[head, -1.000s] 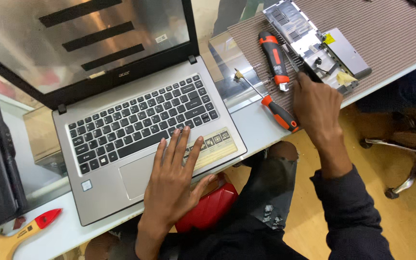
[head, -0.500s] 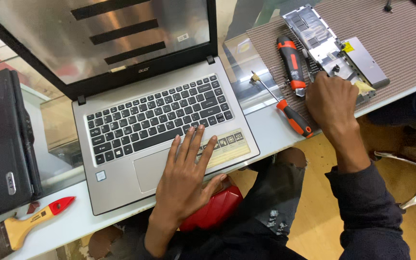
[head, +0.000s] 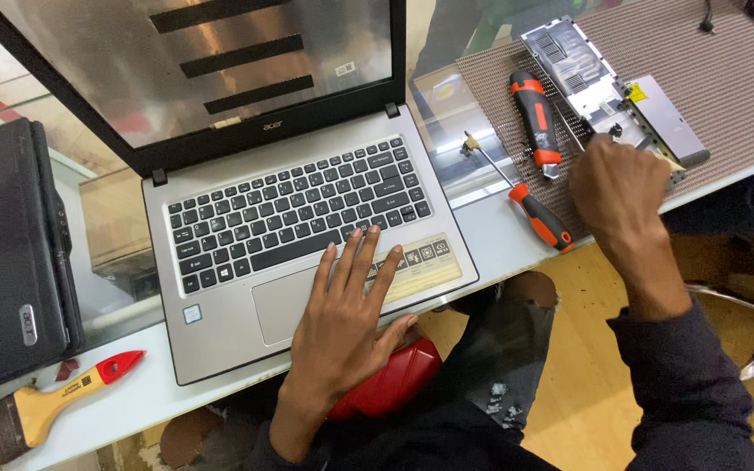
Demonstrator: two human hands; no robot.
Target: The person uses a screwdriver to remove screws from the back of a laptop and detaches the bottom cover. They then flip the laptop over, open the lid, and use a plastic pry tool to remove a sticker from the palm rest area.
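The left hand (head: 342, 327) is laid open and flat on the palm rest of the open silver laptop (head: 307, 227) on the white bench (head: 499, 235). The right hand (head: 619, 187) is curled, perhaps pinching something unseen, beside the silver metal drive casing (head: 586, 74), just right of two orange-handled screwdrivers (head: 538, 214).
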